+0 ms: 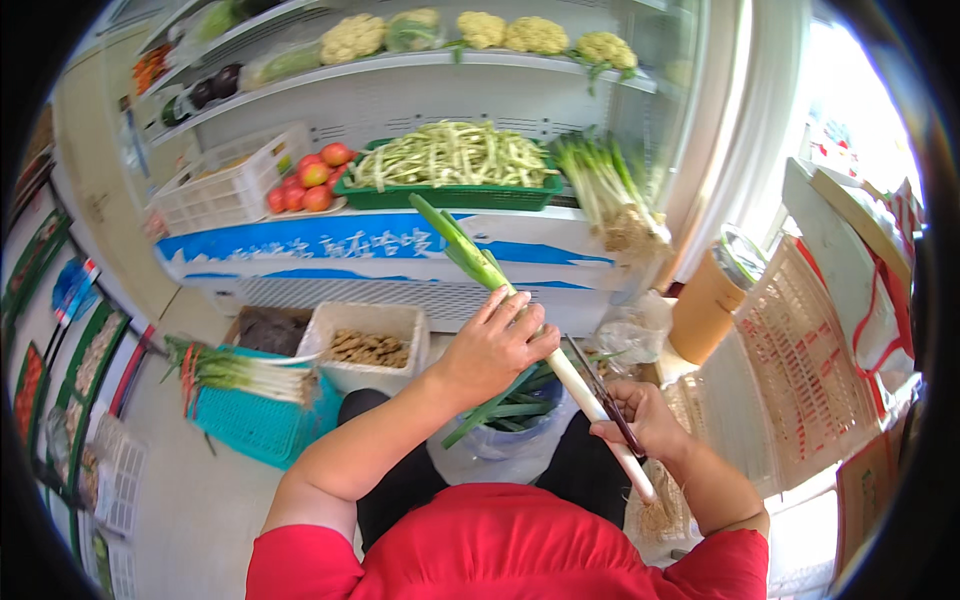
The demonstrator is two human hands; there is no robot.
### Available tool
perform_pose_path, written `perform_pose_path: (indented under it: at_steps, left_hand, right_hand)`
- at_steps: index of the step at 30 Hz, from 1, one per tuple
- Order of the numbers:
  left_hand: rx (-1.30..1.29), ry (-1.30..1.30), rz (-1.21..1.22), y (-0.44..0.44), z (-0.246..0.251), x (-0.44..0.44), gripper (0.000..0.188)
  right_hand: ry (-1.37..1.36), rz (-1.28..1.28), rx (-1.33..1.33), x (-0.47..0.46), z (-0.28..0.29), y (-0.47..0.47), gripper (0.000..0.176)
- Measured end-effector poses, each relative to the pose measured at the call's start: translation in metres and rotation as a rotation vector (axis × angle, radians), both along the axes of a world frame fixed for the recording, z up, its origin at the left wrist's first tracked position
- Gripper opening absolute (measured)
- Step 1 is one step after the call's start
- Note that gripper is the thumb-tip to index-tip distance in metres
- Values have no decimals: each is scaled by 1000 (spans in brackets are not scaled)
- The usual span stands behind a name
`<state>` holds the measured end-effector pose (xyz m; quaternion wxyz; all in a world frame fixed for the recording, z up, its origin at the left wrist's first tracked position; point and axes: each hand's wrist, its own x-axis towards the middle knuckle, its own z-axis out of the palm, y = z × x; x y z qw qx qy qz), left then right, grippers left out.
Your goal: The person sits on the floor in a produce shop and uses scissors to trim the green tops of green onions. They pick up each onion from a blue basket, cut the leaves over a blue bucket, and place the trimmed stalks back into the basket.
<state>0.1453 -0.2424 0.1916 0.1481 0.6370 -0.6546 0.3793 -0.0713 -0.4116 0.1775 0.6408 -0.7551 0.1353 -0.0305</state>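
A large green onion (574,381) lies slantwise before my chest, its trimmed green top pointing away and its roots (655,517) hanging near my right thigh. My left hand (506,334) is wrapped around the upper part of the stalk. In my right hand (646,416) is a knife (611,409) with a dark reddish handle, its narrow blade lying alongside the white stem. Whether the blade touches the stem, I cannot tell. Below, between my knees, a bucket (517,446) with a plastic liner holds cut green leaves (510,409).
A turquoise crate (259,420) at the left bears a tied bundle of green onions (251,375). Beside it stands a white foam box (367,315) of ginger. Ahead is a refrigerated display shelf (480,64) with vegetables. Plastic crates (806,367) and a tan cylindrical container (705,307) stand right.
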Motion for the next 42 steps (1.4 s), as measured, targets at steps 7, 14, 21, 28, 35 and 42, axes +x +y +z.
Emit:
perform_pose_path:
  at_steps: [7,14,21,28,35,42]
  left_hand:
    - [-90,138,-179,-43,15,1,47]
    - [-2,402,-64,20,-72,51,50]
    - [-9,769,542,176,-179,53,47]
    - [-44,916,962,260,-235,47,50]
    - [-552,1177,727,289,-310,81,64]
    - [-929,1361,918,293,-366,121,45]
  right_hand:
    - [-200,-332,-355,-24,36,-42,22]
    - [-261,-489,-908,75,65,-193,24]
    - [-110,-669,-1212,216,90,-342,31]
    - [-234,-960,-1138,276,58,-410,41]
    - [-513,-880,-448,103,-43,-386,32]
    - [291,-1124,-1186,-94,-238,-149,48]
